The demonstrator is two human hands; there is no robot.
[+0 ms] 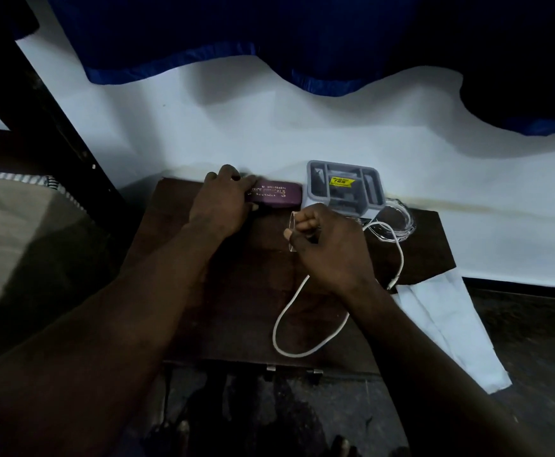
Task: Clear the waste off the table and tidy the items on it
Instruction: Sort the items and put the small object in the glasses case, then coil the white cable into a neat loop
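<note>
From the head view, a small dark wooden surface (236,308) sits at the centre of the frame against a pale wall. The left hand (223,199) lies flat with fingers spread over the left end of a maroon spectacle case (277,193) at the back of the surface, pressing or steadying it rather than clasping it. The right hand (329,245), just right of centre, is curled closed on a white cable (289,324), whose slack loops toward the lower part of the frame while its other end trails off to the right. Behind that hand stands a grey plastic tray box (345,186) with a yellow sticker, and a clear plastic lid (398,222) lies beside it to the right. A white bag (451,324) hangs off the right edge.

The step in hand looks like tidying: the cable is being gathered while the case is set against the wall. Next, the loose loop probably needs winding into a coil, which may call for the left hand to leave the case.
</note>
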